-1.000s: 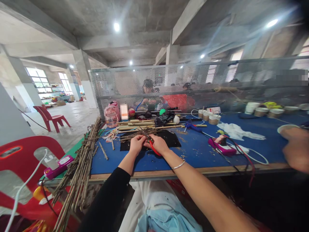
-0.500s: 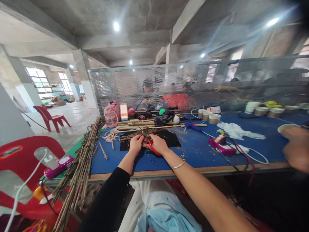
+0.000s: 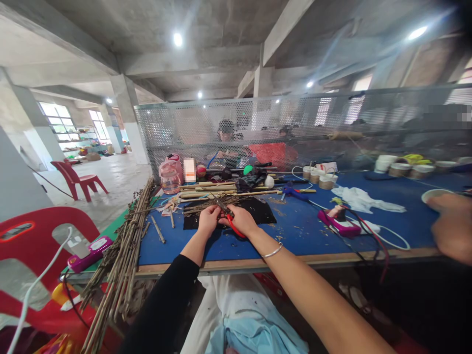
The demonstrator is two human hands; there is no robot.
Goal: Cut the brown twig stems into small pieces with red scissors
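My left hand (image 3: 208, 219) is closed around thin brown twigs (image 3: 206, 203) lying over a black cloth (image 3: 261, 211) on the blue table (image 3: 295, 236). My right hand (image 3: 240, 220) touches it from the right, shut on red-handled cutters (image 3: 233, 225) whose blades point at the twigs. A silver bangle (image 3: 273, 251) is on my right wrist.
Long stick bundles (image 3: 123, 260) lean off the table's left edge. A pink jug (image 3: 171, 176), wooden rods (image 3: 221, 189), tape rolls (image 3: 319, 178), white cloth (image 3: 363, 201) and a pink device with cables (image 3: 339, 222) lie behind. A mesh screen (image 3: 295, 128) separates co-workers; another person's arm (image 3: 452, 226) is at right.
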